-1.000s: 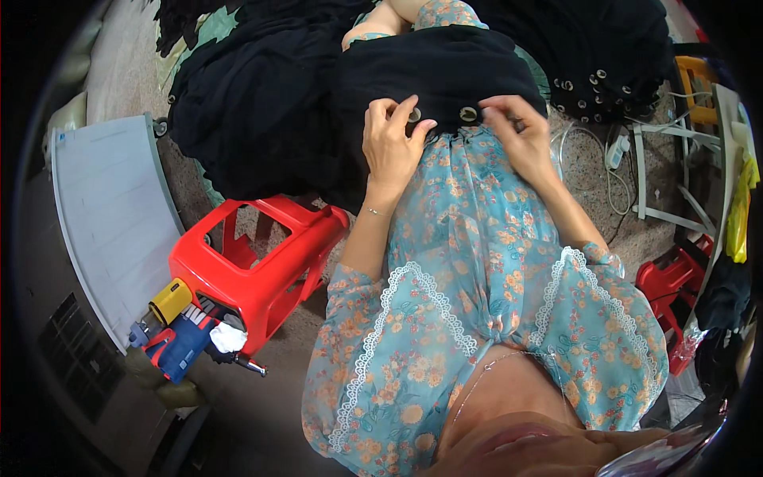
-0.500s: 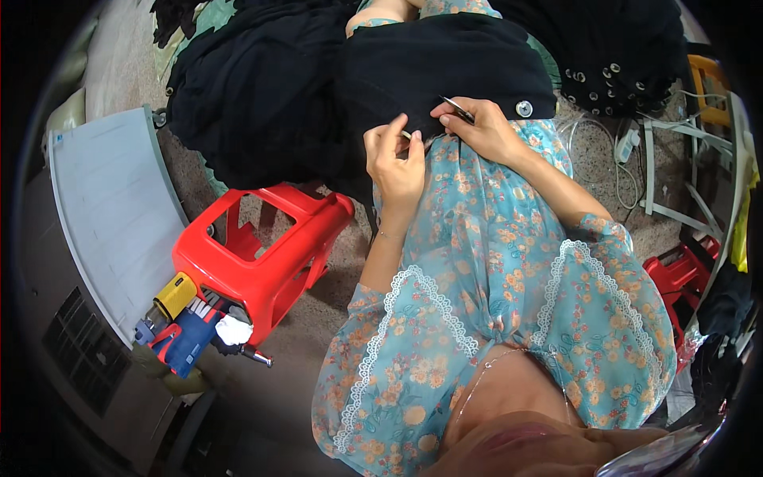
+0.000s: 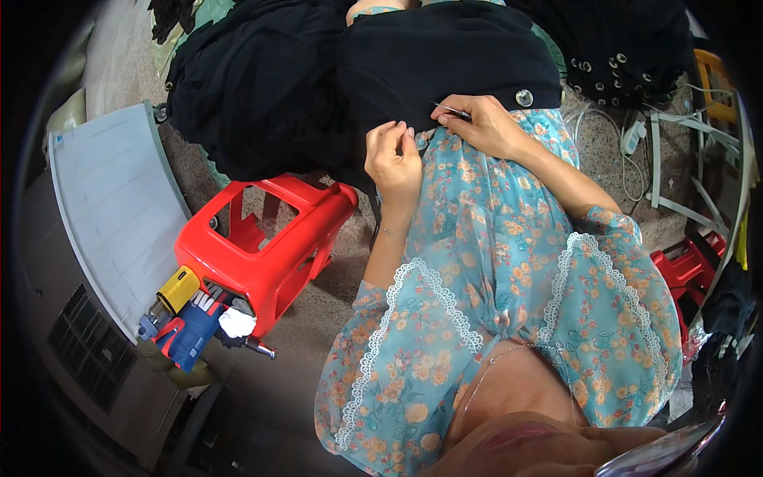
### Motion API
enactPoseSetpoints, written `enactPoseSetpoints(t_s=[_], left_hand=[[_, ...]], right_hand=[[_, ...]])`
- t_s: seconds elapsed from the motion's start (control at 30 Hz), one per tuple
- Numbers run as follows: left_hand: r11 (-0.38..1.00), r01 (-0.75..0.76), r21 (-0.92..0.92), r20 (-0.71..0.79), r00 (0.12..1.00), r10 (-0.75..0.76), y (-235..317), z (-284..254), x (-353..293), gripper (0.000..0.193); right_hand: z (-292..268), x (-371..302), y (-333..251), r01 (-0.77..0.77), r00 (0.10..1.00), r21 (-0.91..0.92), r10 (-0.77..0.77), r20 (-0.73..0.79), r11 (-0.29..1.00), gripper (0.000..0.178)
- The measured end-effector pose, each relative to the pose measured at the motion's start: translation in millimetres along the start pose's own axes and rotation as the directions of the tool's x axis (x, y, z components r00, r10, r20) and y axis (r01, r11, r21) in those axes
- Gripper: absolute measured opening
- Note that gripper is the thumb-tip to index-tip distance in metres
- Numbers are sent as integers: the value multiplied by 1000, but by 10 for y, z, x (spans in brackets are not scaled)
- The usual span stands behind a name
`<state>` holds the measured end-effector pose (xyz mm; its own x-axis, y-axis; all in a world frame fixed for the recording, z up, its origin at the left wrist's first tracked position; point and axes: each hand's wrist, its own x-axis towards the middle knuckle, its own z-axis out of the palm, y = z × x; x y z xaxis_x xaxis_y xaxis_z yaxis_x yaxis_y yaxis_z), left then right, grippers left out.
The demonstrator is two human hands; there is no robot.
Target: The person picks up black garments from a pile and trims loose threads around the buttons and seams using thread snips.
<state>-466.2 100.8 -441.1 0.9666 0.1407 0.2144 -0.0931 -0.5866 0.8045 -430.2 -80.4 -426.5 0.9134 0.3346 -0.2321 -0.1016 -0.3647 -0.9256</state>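
Black cloth of a garment (image 3: 453, 56) lies across my lap, with a shiny round metal button (image 3: 524, 98) near its right corner. My left hand (image 3: 395, 167) is closed in a pinch at the garment's near edge; the bit between its fingertips is too small to make out clearly. Just to the right, my right hand (image 3: 489, 131) is closed around a slim, dark pointed tool (image 3: 447, 108), its thin tip pointing left over the cloth. Fingers hide most of the tool, so its exact kind cannot be told.
At left stands a red plastic stool (image 3: 270, 230) with a blue pouch (image 3: 193, 334) and yellow case (image 3: 178, 288) beside it. A pale panel (image 3: 111, 199) is farther left. Dark garments (image 3: 254, 87) heap at the far left; more with metal buttons (image 3: 612, 56) lie far right, near a white cable (image 3: 633, 137).
My right hand has turned slightly, and the tool in it lies flatter and shows less. The left fingertips have drawn closer together. The view has shifted slightly.
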Motion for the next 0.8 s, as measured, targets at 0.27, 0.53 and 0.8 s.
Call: enactPoseSetpoints(t_s=[0.27,0.53,0.8], left_hand=[[1000,-17,-5,-28,999,17,-71,71,29,9],[996,-51,80,-72,996,57,-62,99,82,8],[999,41,17,-81,996,-39,-191,96,99,4]], right_hand=[[-23,-40,-82,33,999,-58,-34,-15,998,24],[-55,-105,-318,-136,991,46,135,5,990,45],[-71,-85,-464,-377,925,545,333,183,749,42]])
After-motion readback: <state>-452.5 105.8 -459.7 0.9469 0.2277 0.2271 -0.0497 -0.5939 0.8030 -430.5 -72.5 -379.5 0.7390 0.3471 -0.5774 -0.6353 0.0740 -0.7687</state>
